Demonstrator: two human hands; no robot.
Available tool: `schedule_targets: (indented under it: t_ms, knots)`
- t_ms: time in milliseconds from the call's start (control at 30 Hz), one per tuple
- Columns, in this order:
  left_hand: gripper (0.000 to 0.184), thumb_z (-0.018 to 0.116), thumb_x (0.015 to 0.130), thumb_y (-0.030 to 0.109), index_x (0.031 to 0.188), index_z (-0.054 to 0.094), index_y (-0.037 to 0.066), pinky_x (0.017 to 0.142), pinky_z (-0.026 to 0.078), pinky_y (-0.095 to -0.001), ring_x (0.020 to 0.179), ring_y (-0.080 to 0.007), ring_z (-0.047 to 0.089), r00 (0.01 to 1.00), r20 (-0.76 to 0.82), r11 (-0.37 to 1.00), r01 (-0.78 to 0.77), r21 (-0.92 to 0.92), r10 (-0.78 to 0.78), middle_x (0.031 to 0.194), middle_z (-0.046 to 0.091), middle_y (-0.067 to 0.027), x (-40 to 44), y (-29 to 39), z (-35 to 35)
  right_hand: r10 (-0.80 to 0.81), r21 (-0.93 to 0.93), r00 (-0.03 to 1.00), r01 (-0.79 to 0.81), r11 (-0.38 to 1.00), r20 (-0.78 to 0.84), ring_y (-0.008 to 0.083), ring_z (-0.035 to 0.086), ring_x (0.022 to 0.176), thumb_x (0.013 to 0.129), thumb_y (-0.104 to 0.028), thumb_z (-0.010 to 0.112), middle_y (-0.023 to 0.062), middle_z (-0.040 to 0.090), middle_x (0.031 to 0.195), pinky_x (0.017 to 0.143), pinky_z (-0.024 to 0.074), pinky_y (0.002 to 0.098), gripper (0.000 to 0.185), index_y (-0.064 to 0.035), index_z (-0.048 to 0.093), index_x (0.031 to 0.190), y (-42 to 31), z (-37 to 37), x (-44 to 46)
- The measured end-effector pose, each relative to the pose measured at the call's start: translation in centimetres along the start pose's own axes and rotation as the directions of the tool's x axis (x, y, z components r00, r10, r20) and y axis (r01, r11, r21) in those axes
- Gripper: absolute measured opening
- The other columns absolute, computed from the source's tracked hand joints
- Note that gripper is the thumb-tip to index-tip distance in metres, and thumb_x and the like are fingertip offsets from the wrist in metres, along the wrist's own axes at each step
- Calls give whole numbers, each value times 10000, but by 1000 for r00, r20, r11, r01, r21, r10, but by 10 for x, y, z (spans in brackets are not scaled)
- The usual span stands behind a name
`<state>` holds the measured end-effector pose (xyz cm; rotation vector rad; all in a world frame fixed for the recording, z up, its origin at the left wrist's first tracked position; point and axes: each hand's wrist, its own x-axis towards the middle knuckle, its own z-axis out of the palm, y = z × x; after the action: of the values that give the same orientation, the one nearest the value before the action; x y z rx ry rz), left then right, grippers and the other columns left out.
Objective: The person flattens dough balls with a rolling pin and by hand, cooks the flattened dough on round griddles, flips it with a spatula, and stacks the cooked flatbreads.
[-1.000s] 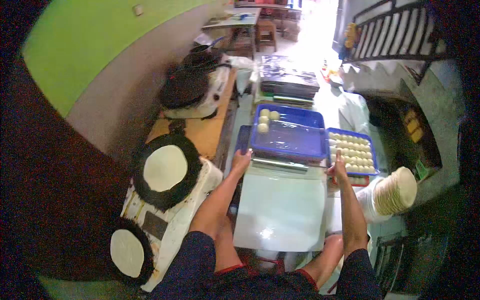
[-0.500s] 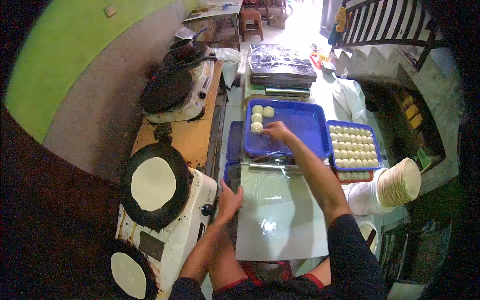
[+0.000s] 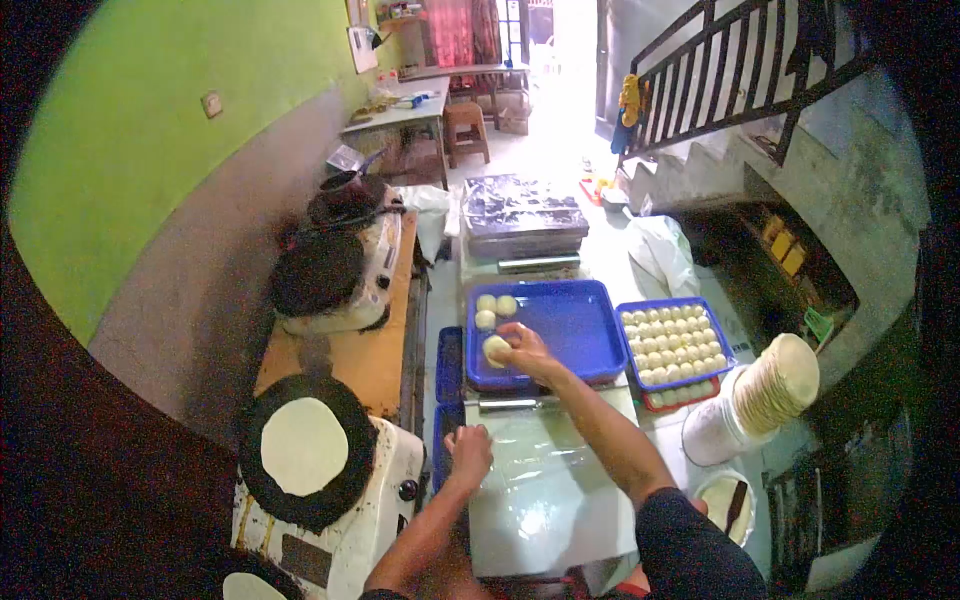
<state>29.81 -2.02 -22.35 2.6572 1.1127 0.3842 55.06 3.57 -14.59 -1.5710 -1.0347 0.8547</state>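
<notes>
My right hand (image 3: 524,354) pinches a pale dough ball (image 3: 496,349) over the front left part of the blue tray (image 3: 590,375). Three other dough balls (image 3: 486,319) sit behind it in the tray's back left corner. My left hand (image 3: 469,456) is at the left edge of the white work board (image 3: 550,530), its fingers curled; whether anything is between them is hidden. A clear plastic sheet (image 3: 530,437) lies on the board's far part, just in front of a metal roller (image 3: 508,404).
Left, flatbreads (image 3: 304,447) lie on dark round griddles (image 3: 256,470). Right are a blue tray of many dough balls (image 3: 673,345), a stack of flatbreads (image 3: 775,385) on a white tub (image 3: 712,432), and a bowl (image 3: 722,500). Dark stacked sheets (image 3: 525,215) stand behind.
My right hand has drawn the front dough ball away from the others, toward me. My left hand's fingers have curled at the board's edge. The camera view has tilted up.
</notes>
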Motion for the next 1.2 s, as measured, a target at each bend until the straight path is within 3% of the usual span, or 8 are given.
schedule_targets:
  t_ms: [233,300,367,433,633,900,1033,1200]
  knots:
    - [123,639,811,49,933,628,69,936,383,-501,1034,-306,552,948,-310,992,-100,-74,72,996,594,-135,34,49,-97,182,-532,792,202,822,582,217,658,997,860,-150,765,101,693,1179,911,530,388,336,-55,698,1175,23,-40,-240]
    - [100,648,814,46,910,627,68,923,384,-486,997,-288,567,861,-478,974,-223,-47,174,947,594,-110,42,72,-132,32,-611,860,335,718,509,276,629,1065,913,-174,704,156,595,1355,944,522,416,445,-54,593,1328,84,-33,-254]
    - [99,624,850,69,949,624,82,901,385,-480,985,-307,577,858,-469,959,-275,-71,211,929,593,-101,35,87,-159,280,-104,859,-261,960,429,344,428,1346,964,-382,604,220,354,1546,1114,370,484,704,-34,331,1512,79,-29,-269]
    - [94,616,871,83,964,625,88,889,385,-477,975,-317,581,856,-451,944,-320,-77,253,920,593,-95,26,98,-174,199,-808,932,141,572,304,346,271,1477,968,-543,535,232,209,1618,1202,235,515,853,-22,210,1560,59,8,-264]
    - [79,629,877,92,956,634,91,900,382,-476,962,-321,581,886,-365,940,-334,-72,287,905,597,-89,-20,107,-172,-17,-907,994,103,408,106,334,32,1544,910,-784,317,240,117,1641,1224,5,567,1036,-8,160,1578,42,47,-275]
    - [89,641,842,74,925,636,107,977,360,-498,981,-298,573,907,-303,930,-343,-128,293,887,582,-78,-80,96,-153,46,-839,965,200,506,259,373,104,1526,977,-573,451,259,126,1631,1241,98,482,901,71,175,1543,60,18,-347]
    - [172,666,771,62,927,622,121,972,387,-508,976,-339,572,923,-234,935,-338,-106,307,889,585,-94,-122,84,-133,26,-474,952,128,871,306,346,481,1348,981,-402,495,274,546,1380,1153,340,472,600,75,533,1342,75,-35,-329]
    - [272,715,804,181,1063,643,138,968,403,-517,1061,-323,571,968,99,973,-231,-21,232,1032,612,-101,-186,78,-116,135,-470,981,-185,863,-137,375,656,1016,930,-183,561,190,678,1097,907,527,445,319,-27,653,1193,95,-190,-321]
